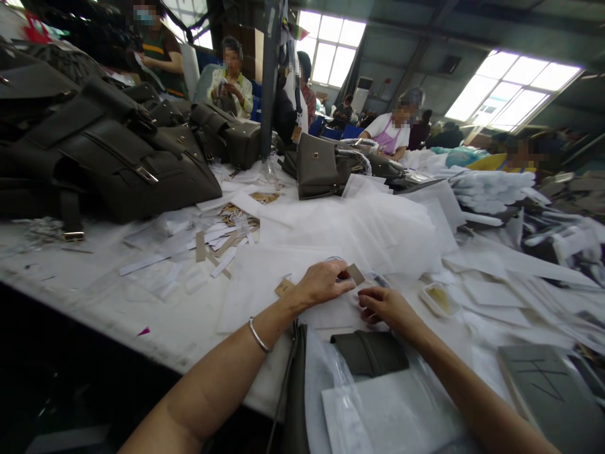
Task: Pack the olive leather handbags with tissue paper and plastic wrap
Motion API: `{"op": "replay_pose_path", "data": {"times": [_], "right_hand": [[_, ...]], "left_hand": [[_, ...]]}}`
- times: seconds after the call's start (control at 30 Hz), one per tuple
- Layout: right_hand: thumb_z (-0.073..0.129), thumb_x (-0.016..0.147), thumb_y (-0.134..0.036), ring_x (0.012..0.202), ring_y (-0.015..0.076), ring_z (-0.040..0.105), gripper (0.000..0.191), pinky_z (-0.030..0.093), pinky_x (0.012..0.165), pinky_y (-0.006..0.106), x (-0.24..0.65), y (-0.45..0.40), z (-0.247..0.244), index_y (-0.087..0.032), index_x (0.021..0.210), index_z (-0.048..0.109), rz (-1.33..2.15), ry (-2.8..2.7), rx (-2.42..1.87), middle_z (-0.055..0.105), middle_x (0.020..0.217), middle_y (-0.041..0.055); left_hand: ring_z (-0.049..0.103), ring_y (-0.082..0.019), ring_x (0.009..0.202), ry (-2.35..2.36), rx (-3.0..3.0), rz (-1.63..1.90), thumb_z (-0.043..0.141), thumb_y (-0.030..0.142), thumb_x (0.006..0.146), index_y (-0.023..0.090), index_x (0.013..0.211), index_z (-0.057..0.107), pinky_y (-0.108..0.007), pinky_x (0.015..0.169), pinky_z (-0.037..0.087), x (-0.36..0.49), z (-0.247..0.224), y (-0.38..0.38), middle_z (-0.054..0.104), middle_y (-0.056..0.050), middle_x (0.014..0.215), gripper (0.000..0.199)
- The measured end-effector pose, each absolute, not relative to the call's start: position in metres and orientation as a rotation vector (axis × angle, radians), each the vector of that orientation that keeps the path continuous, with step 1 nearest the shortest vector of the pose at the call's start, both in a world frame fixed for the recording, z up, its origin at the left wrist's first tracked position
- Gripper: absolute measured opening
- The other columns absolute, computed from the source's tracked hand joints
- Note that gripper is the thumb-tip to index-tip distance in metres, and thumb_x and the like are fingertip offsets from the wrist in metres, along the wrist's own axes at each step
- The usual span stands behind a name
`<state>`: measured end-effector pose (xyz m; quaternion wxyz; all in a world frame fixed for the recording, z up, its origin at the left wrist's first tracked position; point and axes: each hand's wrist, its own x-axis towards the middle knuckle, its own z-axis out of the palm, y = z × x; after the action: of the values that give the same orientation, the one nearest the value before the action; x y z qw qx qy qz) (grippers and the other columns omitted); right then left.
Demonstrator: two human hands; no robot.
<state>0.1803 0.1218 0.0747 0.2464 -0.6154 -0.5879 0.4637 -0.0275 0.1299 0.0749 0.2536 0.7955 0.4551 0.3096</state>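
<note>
My left hand, with a silver bangle on its wrist, pinches a small grey-brown swatch between thumb and fingers. Just to its right, my right hand has its fingers curled together; whatever may be in them is too small to tell. Both hands are above white sheets on the table. A tan tag with dark marks lies by my left wrist. Below the hands, close to me, is a dark olive handbag with a rolled dark piece and clear plastic wrap on it.
Dark handbags are heaped at the left, and another handbag stands ahead. Paper strips litter the left table. A small white dish with yellowish contents and a grey marked block lie right. Several people work beyond.
</note>
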Motion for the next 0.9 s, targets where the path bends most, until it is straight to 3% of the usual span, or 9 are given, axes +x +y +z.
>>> {"op": "replay_pose_path", "data": {"times": [0.13,0.37,0.57,0.77,0.83,0.9], "right_hand": [[0.08,0.063,-0.042,0.06,0.0187,0.068,0.038,0.06,0.058,0.034,0.17,0.124,0.07,-0.019,0.09,0.068,1.506,-1.464,-1.571,0.07,0.071,0.0037],[0.082,0.065,-0.043,0.088,0.0201,0.069,0.037,0.058,0.069,0.029,0.16,0.123,0.078,-0.02,0.087,0.065,1.584,-1.391,-1.425,0.071,0.097,0.0059],[0.081,0.065,-0.043,0.076,0.02,0.07,0.04,0.059,0.062,0.032,0.174,0.124,0.077,-0.019,0.095,0.067,1.554,-1.458,-1.573,0.072,0.091,0.0073],[0.08,0.062,-0.043,0.054,0.0162,0.064,0.029,0.05,0.045,0.025,0.201,0.117,0.1,-0.018,0.069,0.068,1.502,-1.619,-1.678,0.067,0.063,0.0016],[0.073,0.07,-0.044,0.053,0.0161,0.063,0.026,0.047,0.044,0.024,0.211,0.119,0.112,-0.019,0.071,0.069,1.296,-1.767,-1.735,0.067,0.061,0.0006],[0.064,0.08,-0.041,0.055,0.0171,0.064,0.021,0.048,0.048,0.026,0.22,0.122,0.12,-0.022,0.076,0.07,0.855,-2.061,-1.807,0.067,0.061,0.0]], "left_hand": [[0.062,-0.02,0.102,1.187,2.265,0.823,0.067,0.041,0.087,0.022,0.115,0.066,-0.029,0.092,0.047,-0.025,0.066,0.135,0.067,-0.004,0.111,0.034],[0.06,-0.022,0.107,1.246,2.34,0.821,0.066,0.041,0.089,0.021,0.116,0.064,-0.033,0.094,0.047,-0.024,0.06,0.137,0.063,-0.008,0.116,0.033],[0.06,-0.023,0.103,1.308,2.411,0.751,0.068,0.034,0.087,0.019,0.111,0.061,-0.034,0.091,0.046,-0.021,0.06,0.136,0.064,-0.007,0.111,0.029],[0.057,-0.029,0.107,1.414,2.519,0.654,0.063,0.026,0.09,0.016,0.111,0.057,-0.041,0.094,0.04,-0.017,0.056,0.13,0.064,-0.013,0.111,0.024],[0.057,-0.032,0.108,1.426,2.55,0.627,0.068,0.031,0.087,0.015,0.112,0.057,-0.044,0.096,0.038,-0.016,0.056,0.128,0.065,-0.015,0.11,0.031],[0.057,-0.033,0.107,1.426,2.57,0.597,0.073,0.034,0.083,0.015,0.112,0.057,-0.045,0.095,0.037,-0.016,0.056,0.128,0.066,-0.016,0.107,0.038]]}}
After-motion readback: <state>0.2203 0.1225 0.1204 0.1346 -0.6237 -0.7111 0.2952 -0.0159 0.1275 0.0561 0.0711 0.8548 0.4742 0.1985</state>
